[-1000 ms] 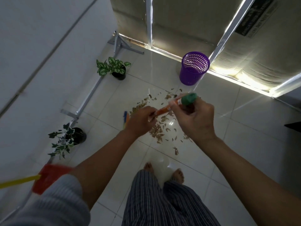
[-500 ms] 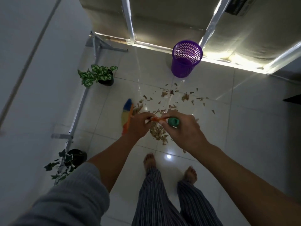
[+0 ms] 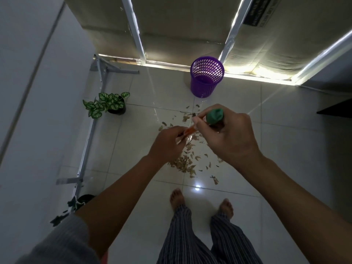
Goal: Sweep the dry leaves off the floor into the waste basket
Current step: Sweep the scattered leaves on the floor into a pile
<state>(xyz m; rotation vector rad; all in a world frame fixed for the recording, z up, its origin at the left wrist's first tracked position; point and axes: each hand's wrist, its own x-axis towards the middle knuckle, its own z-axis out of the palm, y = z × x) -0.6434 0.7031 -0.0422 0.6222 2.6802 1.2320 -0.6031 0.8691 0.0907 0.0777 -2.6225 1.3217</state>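
**Operator's body, head view**

I see two bare forearms running up from the bottom corners, ending in the bare left hand and bare right hand. No rings, watch or bands that I can make out. On the left arm, a grey ribbed knit sleeve is bunched up around the elbow, with fine parallel ridges in the fabric. I can't see any sleeve on the right arm up to the frame edge. Below, I see loose dark trousers with thin pale vertical pinstripes, one leg each side, hems falling at the ankles. Both bare feet poke out under the hems, toes visible, no footwear.
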